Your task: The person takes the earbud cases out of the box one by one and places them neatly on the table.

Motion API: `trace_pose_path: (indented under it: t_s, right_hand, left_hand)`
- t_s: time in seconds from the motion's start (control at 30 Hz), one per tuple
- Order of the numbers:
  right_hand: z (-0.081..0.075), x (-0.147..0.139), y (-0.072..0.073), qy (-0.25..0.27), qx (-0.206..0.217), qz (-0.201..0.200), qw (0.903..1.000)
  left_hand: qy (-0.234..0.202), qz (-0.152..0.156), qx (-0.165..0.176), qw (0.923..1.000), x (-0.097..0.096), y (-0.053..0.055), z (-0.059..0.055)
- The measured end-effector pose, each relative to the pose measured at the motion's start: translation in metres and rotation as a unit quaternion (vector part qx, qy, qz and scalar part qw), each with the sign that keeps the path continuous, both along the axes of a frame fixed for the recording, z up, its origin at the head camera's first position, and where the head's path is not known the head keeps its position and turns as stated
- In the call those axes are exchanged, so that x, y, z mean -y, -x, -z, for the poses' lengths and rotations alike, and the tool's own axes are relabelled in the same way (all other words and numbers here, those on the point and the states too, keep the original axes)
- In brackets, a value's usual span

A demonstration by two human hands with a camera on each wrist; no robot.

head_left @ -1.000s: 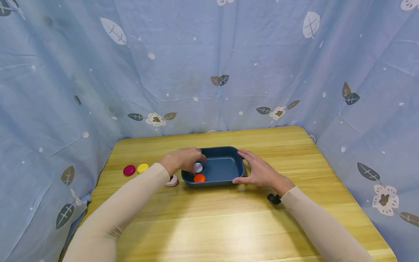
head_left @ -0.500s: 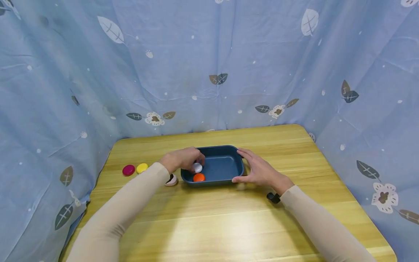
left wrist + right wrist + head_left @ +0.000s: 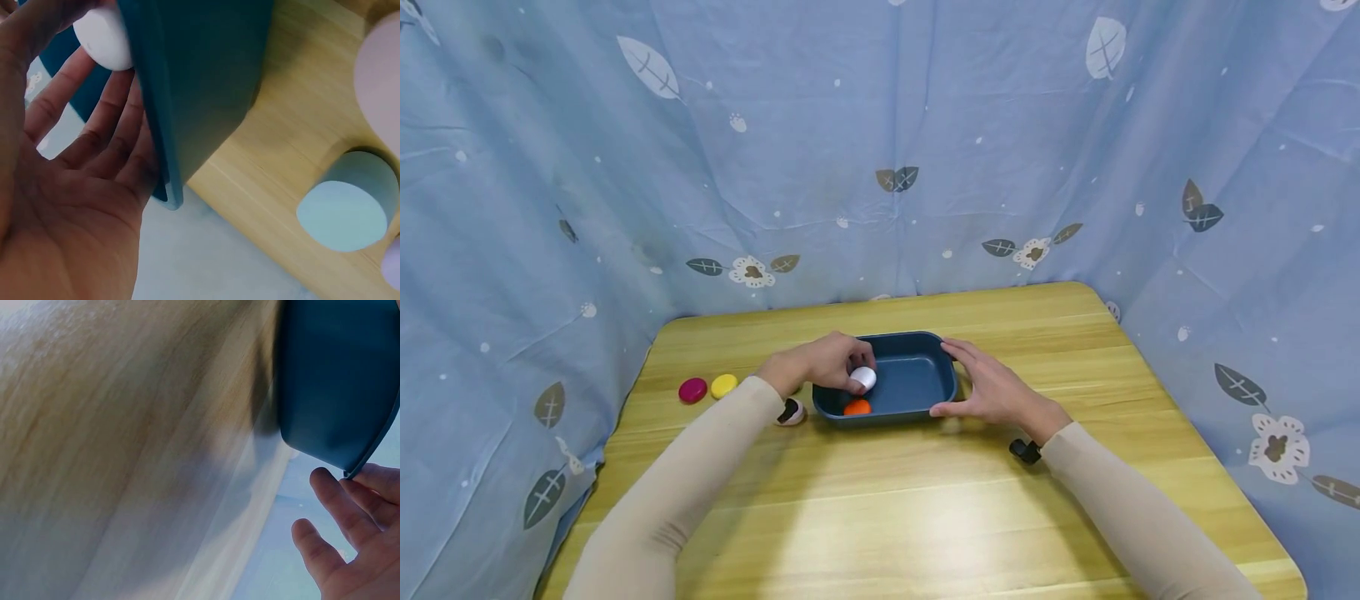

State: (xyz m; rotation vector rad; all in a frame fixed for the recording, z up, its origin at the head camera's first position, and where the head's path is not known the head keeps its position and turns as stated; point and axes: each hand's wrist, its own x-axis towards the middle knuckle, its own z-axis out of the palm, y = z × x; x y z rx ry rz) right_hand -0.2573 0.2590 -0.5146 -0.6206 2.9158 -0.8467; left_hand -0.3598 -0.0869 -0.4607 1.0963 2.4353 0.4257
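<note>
My left hand [image 3: 829, 363] reaches over the left end of a dark blue rectangular tray [image 3: 917, 385] and pinches a white round block [image 3: 863, 379] between thumb and fingers. In the left wrist view, this white block [image 3: 106, 39] shows at the fingertips beside the tray wall. An orange round block [image 3: 857, 407] lies in the tray's near left corner, just below the white one. My right hand [image 3: 998, 393] spans the tray's right end, thumb at the near corner and fingers at the far corner. The right wrist view shows its fingers spread, some touching the rim [image 3: 374, 449].
Left of the tray, a pale pink round block [image 3: 797, 416] stands close by, partly behind the left wrist. Farther left on the wooden table [image 3: 925, 508] lie a yellow block [image 3: 724, 386] and a dark red block [image 3: 692, 390]. A patterned blue curtain [image 3: 820, 150] surrounds the table.
My left hand has taken the white block between thumb and fingers and raised it slightly, shifting it right and tilting it. The right hand and the tray hold their places.
</note>
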Motion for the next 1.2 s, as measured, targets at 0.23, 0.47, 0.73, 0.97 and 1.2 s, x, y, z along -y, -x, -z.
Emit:
trace_pose_path:
  t_s: [0.23,0.47,0.73,0.97,1.2]
  right_hand:
    - [-0.003,0.005,0.002,-0.001,-0.002,-0.004,1.0]
    - [-0.003,0.008,0.001,-0.004,-0.005,-0.006,1.0]
    - [-0.003,0.007,-0.003,-0.023,-0.012,-0.014,0.9996]
    - [-0.006,0.005,-0.006,-0.039,-0.008,-0.015,0.9991]
    - [-0.01,0.004,-0.002,-0.045,-0.002,-0.03,0.9985]
  left_hand:
    - [-0.047,-0.005,-0.047,0.9978,0.009,-0.009,-0.002]
    - [-0.097,-0.035,-0.08,0.9914,0.022,-0.031,-0.011]
    - [-0.146,-0.06,-0.123,0.9798,0.043,-0.053,-0.015]
    - [-0.164,-0.087,-0.144,0.972,0.06,-0.064,-0.015]
    - [-0.159,-0.12,-0.171,0.9651,0.079,-0.073,-0.015]
